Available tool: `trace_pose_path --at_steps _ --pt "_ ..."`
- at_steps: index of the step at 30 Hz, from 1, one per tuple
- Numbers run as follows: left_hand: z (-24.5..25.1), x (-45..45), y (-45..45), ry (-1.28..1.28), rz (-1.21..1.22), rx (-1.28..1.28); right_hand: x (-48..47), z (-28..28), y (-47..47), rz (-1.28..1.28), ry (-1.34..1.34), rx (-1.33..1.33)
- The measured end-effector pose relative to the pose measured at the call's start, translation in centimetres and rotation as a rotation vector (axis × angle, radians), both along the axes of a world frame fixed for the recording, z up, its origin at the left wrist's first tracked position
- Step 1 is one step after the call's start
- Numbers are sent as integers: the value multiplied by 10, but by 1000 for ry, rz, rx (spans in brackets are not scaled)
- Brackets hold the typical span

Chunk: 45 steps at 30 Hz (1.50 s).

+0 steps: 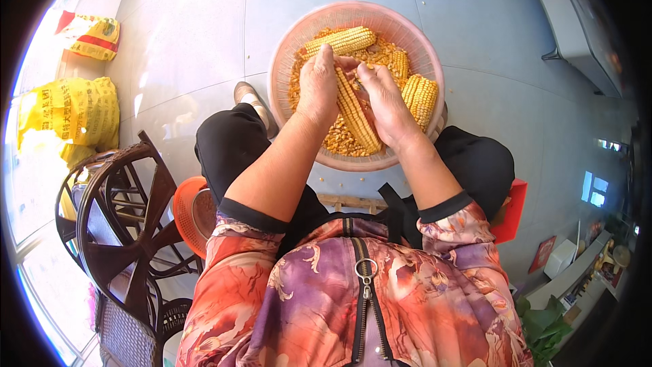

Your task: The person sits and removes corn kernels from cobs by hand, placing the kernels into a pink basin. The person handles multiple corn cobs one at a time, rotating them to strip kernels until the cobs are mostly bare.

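Observation:
A yellow corn cob (355, 112) slants between my hands, above a pink plastic basket (280, 61). My left hand (320, 84) grips its upper left side, thumb pointing up. On the other side, my right hand (384, 99) closes about the cob, its fingers partly hidden. A reddish strip bare of kernels shows near my right hand. Loose corn kernels (342, 138) cover the basket's bottom. Another cob (346, 40) lies at the far side of the basket, a thick one (420, 96) at the right, and a partly covered one (401, 62) behind it.
Dark rattan chairs (145, 244) and an orange plastic basket (187, 209) stand at my left. Yellow printed sacks (76, 114) rest by the bright window side. A red container (512, 211) is by my right knee. Stray kernels dot the tiled floor (204, 20).

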<state>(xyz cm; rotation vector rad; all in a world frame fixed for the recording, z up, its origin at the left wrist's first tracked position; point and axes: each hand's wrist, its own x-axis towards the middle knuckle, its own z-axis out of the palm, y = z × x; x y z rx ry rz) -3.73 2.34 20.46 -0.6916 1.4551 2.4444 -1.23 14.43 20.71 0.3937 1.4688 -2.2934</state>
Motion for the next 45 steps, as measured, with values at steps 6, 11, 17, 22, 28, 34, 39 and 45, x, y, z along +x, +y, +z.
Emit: trace_pose_path --at_steps 6,11,17,22,28,34,39,45 --pt "11 -22 -15 61 222 195 15 20 9 378 80 370" --pt "2 -10 -6 98 15 288 17 19 4 255 -20 162" --pt "10 0 12 -4 2 68 16 21 -4 232 -79 82" --pt "5 2 12 33 21 39 15 18 -9 197 -72 100" --pt "25 9 11 -29 -144 -48 3 6 3 188 -44 -77" --pt "15 22 26 68 -159 -161 0 4 -2 -17 1 203" --pt "20 25 27 52 -175 -309 6 9 3 36 -79 172" --pt "29 21 21 35 -200 -294 2 13 2 24 -69 109"
